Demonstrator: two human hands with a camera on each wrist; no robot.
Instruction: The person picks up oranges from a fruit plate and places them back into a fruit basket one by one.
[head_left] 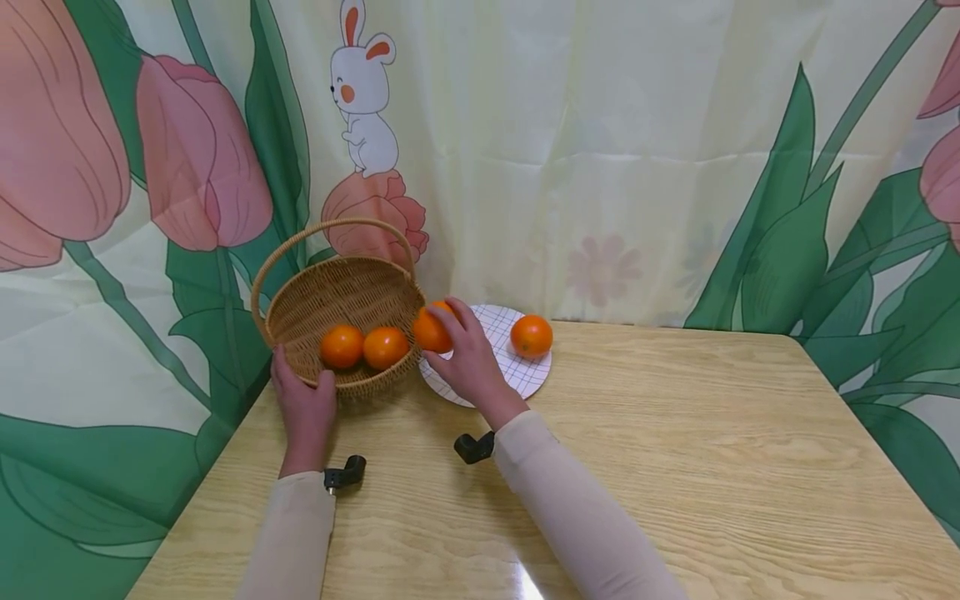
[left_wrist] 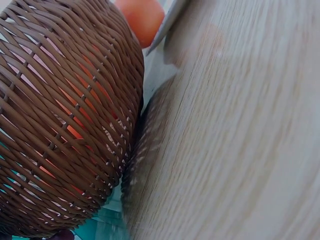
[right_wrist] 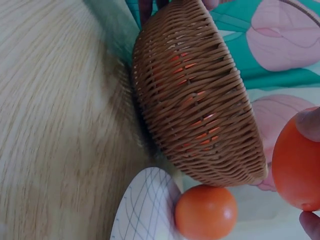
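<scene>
A wicker basket (head_left: 348, 287) with a tall handle stands at the table's back left and holds two oranges (head_left: 363, 347). My left hand (head_left: 303, 408) grips its near left rim, thumb and fingers on either side. In my right hand (head_left: 472, 358) is another orange (right_wrist: 297, 165), pinched between thumb and fingers beside the basket's right rim. A round white checked plate (head_left: 517, 379) lies right of the basket, partly behind my right hand, and one orange (head_left: 532, 337) sits on it. Through the weave of the basket (left_wrist: 65, 110), orange colour shows in the left wrist view.
The wooden table (head_left: 675, 450) stretches to the right and toward me. A curtain (head_left: 600, 167) printed with tulips and a rabbit hangs directly behind its back edge. Black wrist mounts (head_left: 345, 473) stick out from both sleeves.
</scene>
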